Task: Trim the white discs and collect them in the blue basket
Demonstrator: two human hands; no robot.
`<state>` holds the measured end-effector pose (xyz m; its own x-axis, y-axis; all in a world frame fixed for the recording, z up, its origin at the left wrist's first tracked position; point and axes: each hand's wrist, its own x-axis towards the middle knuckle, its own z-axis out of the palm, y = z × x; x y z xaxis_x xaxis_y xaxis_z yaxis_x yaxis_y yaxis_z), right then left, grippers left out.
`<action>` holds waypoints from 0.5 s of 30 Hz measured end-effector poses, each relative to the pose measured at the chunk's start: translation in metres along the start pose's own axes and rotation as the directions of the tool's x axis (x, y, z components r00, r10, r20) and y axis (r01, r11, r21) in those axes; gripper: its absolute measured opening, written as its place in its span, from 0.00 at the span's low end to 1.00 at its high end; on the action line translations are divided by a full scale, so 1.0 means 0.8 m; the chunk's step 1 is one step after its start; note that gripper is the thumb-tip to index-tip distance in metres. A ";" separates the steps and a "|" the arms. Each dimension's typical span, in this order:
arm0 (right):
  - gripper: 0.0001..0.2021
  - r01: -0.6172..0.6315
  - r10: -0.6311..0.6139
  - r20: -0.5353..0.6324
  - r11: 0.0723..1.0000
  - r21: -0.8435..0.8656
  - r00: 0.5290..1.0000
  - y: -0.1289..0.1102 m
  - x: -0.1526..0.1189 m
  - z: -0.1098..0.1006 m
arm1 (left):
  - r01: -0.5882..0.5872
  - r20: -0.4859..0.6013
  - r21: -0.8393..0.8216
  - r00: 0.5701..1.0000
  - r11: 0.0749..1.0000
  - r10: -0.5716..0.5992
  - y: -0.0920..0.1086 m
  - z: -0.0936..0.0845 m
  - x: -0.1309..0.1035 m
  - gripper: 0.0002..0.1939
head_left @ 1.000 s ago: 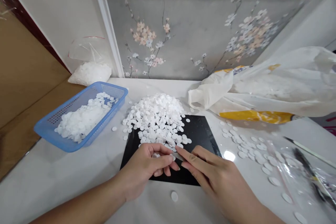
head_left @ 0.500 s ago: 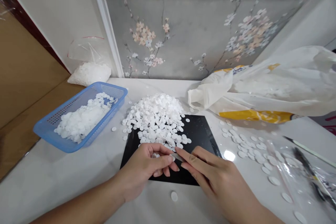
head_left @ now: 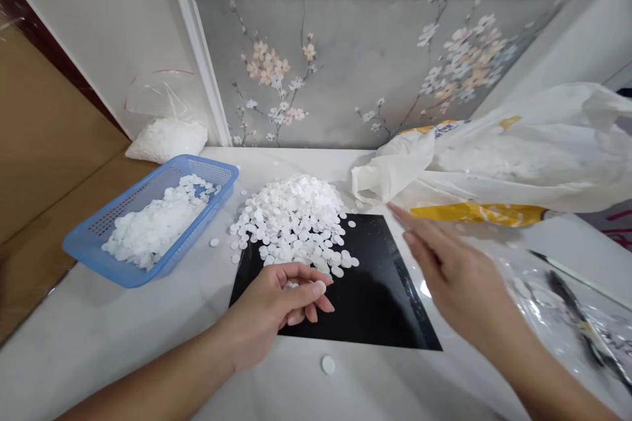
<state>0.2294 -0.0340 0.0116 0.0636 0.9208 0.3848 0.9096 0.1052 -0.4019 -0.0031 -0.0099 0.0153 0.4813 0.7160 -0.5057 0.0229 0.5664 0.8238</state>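
Your left hand (head_left: 274, 300) pinches a small white disc (head_left: 320, 287) over the black mat (head_left: 368, 306), your right hand (head_left: 457, 270) is too blurry to tell if it holds anything, and a big pile of discs (head_left: 296, 210) is left loose, with another heap (head_left: 148, 227) in the blue basket (head_left: 91, 260).

Prob. a home rm — framed floral wall panel (head_left: 336, 69).
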 end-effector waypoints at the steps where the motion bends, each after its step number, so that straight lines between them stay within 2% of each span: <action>1: 0.21 -0.040 0.041 0.001 0.998 -0.046 0.999 0.011 0.007 -0.005 | -0.006 -0.006 -0.007 1.000 1.000 0.006 0.003 -0.002 0.000 0.11; 4: 0.21 -0.236 0.242 0.044 0.966 -0.109 0.969 0.038 0.022 -0.021 | -0.106 -0.081 0.045 0.991 0.993 0.109 0.027 -0.018 -0.004 0.11; 5: 0.18 -0.273 0.283 0.087 0.955 -0.115 0.955 0.044 0.024 -0.025 | -0.172 -0.138 0.110 0.973 0.979 0.187 0.041 -0.028 -0.008 0.11; 6: 0.15 -0.285 0.303 0.148 0.950 -0.129 0.942 0.048 0.026 -0.027 | -0.251 -0.212 0.231 0.930 0.940 0.301 0.056 -0.041 -0.013 0.10; 7: 0.12 -0.281 0.304 0.200 0.950 -0.136 0.932 0.052 0.027 -0.029 | -0.319 -0.287 0.410 0.844 0.854 0.453 0.072 -0.056 -0.019 0.08; 8: 0.11 -0.261 0.285 0.226 0.956 -0.133 0.931 0.055 0.028 -0.029 | -0.301 -0.349 0.626 0.717 0.720 0.603 0.087 -0.073 -0.026 0.07; 9: 0.10 -0.227 0.249 0.226 0.967 -0.119 0.942 0.057 0.028 -0.027 | -0.157 -0.383 0.810 0.588 0.565 0.713 0.101 -0.091 -0.033 0.06; 10: 0.10 -0.189 0.205 0.198 0.977 -0.097 0.959 0.058 0.028 -0.025 | 0.048 -0.412 0.896 0.464 0.442 0.784 0.113 -0.108 -0.039 0.05; 11: 0.11 -0.159 0.169 0.157 0.985 -0.072 0.973 0.058 0.027 -0.022 | 0.247 -0.426 0.904 0.438 0.350 0.792 0.121 -0.124 -0.046 0.06; 12: 0.10 -0.142 0.147 0.130 0.989 -0.042 0.981 0.056 0.026 -0.019 | 0.401 -0.450 0.875 0.467 0.271 0.761 0.127 -0.139 -0.052 0.07; 13: 0.07 -0.138 0.137 0.131 0.990 -0.003 0.982 0.051 0.025 -0.016 | 0.489 -0.473 0.850 0.545 0.195 0.692 0.129 -0.151 -0.056 0.08; 14: 0.03 -0.140 0.130 0.160 0.989 0.048 0.978 0.044 0.022 -0.013 | 0.505 -0.472 0.849 0.586 0.159 0.659 0.130 -0.160 -0.059 0.09; 15: 0.04 -0.142 0.113 0.222 0.983 0.118 0.968 0.033 0.018 -0.010 | 0.519 -0.471 0.844 0.601 0.133 0.646 0.129 -0.166 -0.061 0.11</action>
<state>0.2581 -0.0210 0.0133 0.0733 0.9871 0.1424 0.8366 0.0169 -0.5476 -0.1404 0.0675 0.0910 -0.1089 0.9883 0.1071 0.9927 0.1025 0.0630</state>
